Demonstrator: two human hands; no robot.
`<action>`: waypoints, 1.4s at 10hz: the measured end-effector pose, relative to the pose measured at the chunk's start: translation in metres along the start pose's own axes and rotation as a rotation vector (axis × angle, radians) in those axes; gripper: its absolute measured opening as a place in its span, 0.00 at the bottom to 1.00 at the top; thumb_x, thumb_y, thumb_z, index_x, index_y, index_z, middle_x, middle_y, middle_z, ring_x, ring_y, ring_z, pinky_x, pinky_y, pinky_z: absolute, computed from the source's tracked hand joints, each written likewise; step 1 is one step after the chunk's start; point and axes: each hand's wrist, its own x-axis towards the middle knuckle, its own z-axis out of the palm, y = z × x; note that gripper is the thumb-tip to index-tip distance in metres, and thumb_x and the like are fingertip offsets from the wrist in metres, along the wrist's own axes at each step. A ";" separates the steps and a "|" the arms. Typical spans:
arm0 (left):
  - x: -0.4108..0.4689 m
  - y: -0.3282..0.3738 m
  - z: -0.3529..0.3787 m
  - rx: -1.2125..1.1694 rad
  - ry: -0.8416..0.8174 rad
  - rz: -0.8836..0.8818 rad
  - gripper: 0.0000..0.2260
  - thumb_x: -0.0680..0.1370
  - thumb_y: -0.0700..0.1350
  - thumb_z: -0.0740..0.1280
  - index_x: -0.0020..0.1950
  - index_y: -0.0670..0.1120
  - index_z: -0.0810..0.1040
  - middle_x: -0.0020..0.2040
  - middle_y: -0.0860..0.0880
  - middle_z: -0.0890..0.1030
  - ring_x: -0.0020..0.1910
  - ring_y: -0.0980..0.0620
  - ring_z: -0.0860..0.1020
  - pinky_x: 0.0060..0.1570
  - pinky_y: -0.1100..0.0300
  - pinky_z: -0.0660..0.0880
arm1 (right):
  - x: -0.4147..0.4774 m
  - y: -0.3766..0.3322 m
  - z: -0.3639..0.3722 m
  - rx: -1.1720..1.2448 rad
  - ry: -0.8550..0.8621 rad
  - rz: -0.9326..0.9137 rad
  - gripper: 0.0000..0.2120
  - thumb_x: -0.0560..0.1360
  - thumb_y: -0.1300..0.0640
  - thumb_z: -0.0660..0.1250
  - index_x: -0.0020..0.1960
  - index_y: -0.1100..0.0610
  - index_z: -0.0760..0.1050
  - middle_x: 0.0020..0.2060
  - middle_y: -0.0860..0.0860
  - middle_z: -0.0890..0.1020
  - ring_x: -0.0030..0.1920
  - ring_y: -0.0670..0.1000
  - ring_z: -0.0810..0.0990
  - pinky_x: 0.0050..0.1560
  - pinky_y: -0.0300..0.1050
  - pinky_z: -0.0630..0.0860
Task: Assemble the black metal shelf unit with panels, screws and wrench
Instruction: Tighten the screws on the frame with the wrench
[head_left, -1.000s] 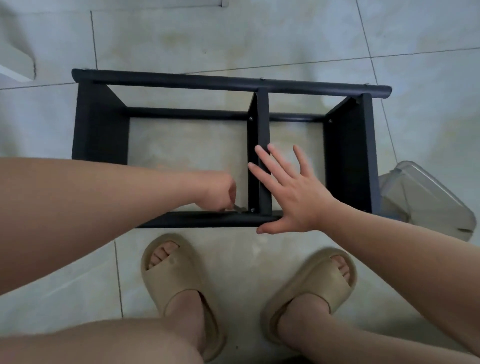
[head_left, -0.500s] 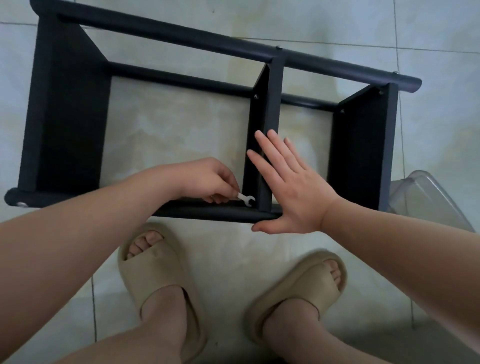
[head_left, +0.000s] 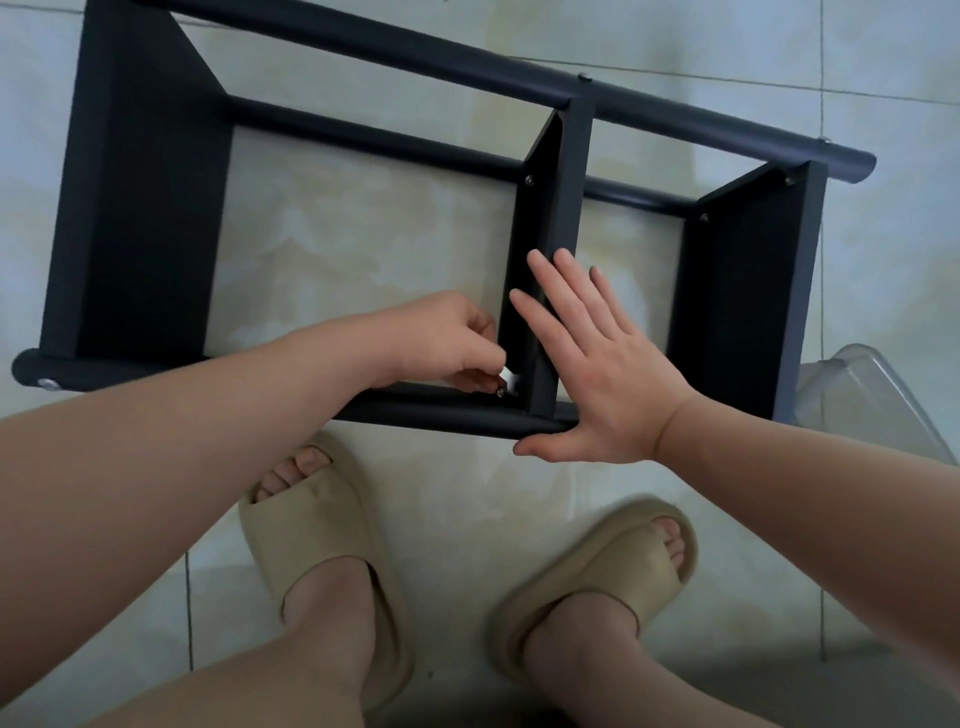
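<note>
The left hand (head_left: 441, 340) is curled, thumb and fingertips pinching a small silver wrench (head_left: 507, 376). The wrench head sits at a screw (head_left: 501, 393) low on the left face of the middle panel (head_left: 563, 218), where that panel meets the near tube (head_left: 441, 414). The blur there hides whether the wrench is actually on the screw.

The right hand (head_left: 597, 374) is wide open and flat, fingers straight and slightly spread. Its palm and fingers press against the right side of the middle panel, just across from the left hand, and its thumb lies along the underside of the near tube.

The black shelf unit (head_left: 140, 208) lies on its side on the tiled floor (head_left: 363, 249), spreading out on both sides of the hands. One end panel (head_left: 130, 156) is well to the left of the left hand, and another end panel (head_left: 748, 291) is close to the right of the right hand. The far tube (head_left: 467, 67) runs across beyond both hands.

A clear plastic container (head_left: 878, 400) sits on the floor just past the right end panel, beside the right forearm. It is only partly in view, and I cannot tell what is in it.

Two beige sandals (head_left: 317, 525) are on the person's feet, on the floor below the hands.
</note>
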 end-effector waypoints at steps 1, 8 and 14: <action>-0.001 0.001 0.004 -0.143 -0.102 -0.026 0.11 0.78 0.33 0.63 0.38 0.44 0.70 0.36 0.47 0.83 0.42 0.50 0.84 0.42 0.62 0.79 | 0.000 0.000 0.001 0.012 0.007 -0.001 0.57 0.69 0.23 0.60 0.81 0.64 0.54 0.81 0.63 0.49 0.81 0.63 0.43 0.78 0.67 0.50; 0.008 -0.004 0.001 -0.301 -0.131 -0.079 0.02 0.80 0.43 0.67 0.51 0.46 0.79 0.44 0.50 0.85 0.41 0.54 0.81 0.48 0.59 0.77 | 0.000 0.000 0.001 0.039 0.011 0.000 0.56 0.69 0.24 0.62 0.81 0.64 0.55 0.81 0.63 0.49 0.81 0.63 0.43 0.78 0.66 0.51; 0.004 -0.001 0.001 -0.299 -0.149 -0.136 0.08 0.81 0.39 0.64 0.42 0.44 0.75 0.41 0.47 0.85 0.39 0.53 0.82 0.44 0.60 0.77 | 0.000 0.000 0.002 0.039 0.000 0.001 0.56 0.70 0.23 0.61 0.81 0.63 0.55 0.81 0.62 0.48 0.81 0.63 0.42 0.78 0.66 0.51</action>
